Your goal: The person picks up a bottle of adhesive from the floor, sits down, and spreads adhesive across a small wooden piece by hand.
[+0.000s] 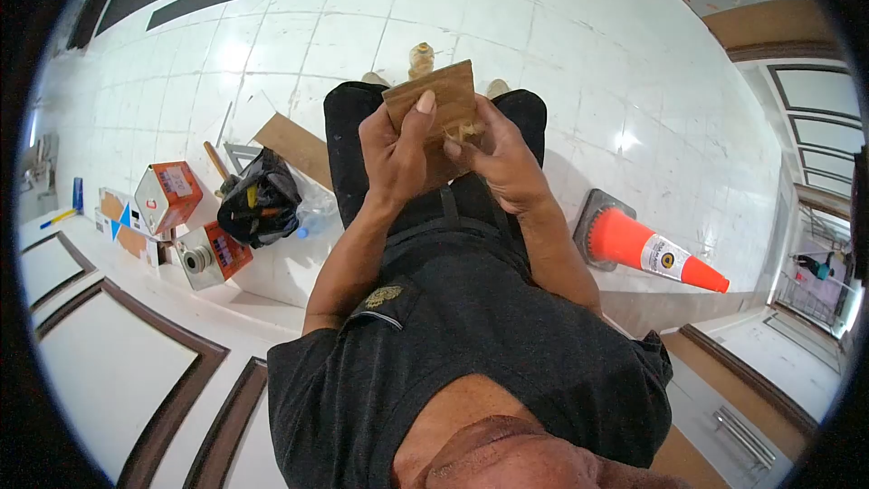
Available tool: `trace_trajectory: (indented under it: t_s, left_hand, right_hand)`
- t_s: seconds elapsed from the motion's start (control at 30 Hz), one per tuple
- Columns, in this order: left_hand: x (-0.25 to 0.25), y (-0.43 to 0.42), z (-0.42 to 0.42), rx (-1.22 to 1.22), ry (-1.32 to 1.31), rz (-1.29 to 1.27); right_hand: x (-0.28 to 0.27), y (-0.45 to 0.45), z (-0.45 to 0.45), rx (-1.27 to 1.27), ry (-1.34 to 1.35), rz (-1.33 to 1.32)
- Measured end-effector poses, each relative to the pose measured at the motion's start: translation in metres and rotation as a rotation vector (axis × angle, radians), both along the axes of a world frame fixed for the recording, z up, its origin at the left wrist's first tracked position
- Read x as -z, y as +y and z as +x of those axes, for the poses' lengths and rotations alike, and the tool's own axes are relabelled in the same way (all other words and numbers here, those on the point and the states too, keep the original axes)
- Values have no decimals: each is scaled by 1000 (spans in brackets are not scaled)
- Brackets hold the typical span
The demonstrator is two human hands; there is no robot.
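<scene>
A brown wood-grained piece [444,95] is held in front of my lap. My left hand [396,152] grips its left side, thumb on the upper face and fingers wrapped behind. At its lower right, my right hand [503,158] has thumb and fingers closed near a yellowish, ragged bit [464,132] on the piece. Whether that bit is glue or torn material cannot be told. The fingers behind the piece are hidden. Just beyond the piece, a bottle [422,58] with yellowish contents stands on the floor.
At left are a black plastic bag [260,199], two orange-and-silver cans [169,197], a brown board [297,149] and a clear bottle with a blue cap [314,221]. An orange cone [647,244] is at right. A person [817,265] appears far right.
</scene>
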State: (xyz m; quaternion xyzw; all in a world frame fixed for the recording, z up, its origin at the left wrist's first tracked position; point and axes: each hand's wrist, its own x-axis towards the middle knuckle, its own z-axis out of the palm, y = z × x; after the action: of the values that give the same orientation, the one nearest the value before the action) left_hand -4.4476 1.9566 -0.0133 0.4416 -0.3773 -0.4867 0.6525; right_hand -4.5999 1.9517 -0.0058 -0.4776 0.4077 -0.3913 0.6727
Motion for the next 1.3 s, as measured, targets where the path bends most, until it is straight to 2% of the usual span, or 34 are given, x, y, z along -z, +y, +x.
trace_trajectory:
  t_s: [0.07,0.2,0.27,0.4,0.5,0.57,0.7,0.77,0.83,0.9,0.97,1.03,1.1,1.17,1.3]
  left_hand:
    - [1,1,0,-7,-53,15]
    - [3,3,0,14,1,8]
    - [-3,5,-4,-15,-60,-5]
    - [6,3,-2,-28,15,29]
    - [9,3,-5,-88,71,19]
    - [13,2,-6,-111,68,-5]
    - [-3,-13,-7,-220,118,-44]
    - [7,-12,-2,-141,78,30]
    - [6,-2,-9,-102,95,86]
    - [20,11,-11,100,63,75]
    - [27,23,1,175,89,151]
    - [28,33,20,533,-240,159]
    - [19,37,22,559,-182,151]
    - [17,40,22,574,-126,148]
    - [24,40,7,416,59,186]
  right_hand:
    - [-13,0,-5,-50,-117,-30]
    - [1,-7,-1,7,-125,-32]
    - [4,-8,13,144,198,-128]
    - [1,-2,25,177,117,-63]
    - [0,-4,21,202,107,-185]
    - [-3,-6,8,41,204,-167]
    - [8,-3,-9,151,136,-238]
    - [15,2,-4,266,-18,38]
    - [15,0,1,270,-100,36]
    - [18,-4,0,310,-35,-55]
    - [18,-11,-8,320,39,-89]
    - [20,-14,-16,286,310,-271]
    - [16,-15,-18,255,311,-251]
    - [15,-14,-18,154,626,-384]
    - [25,-15,-17,148,492,-351]
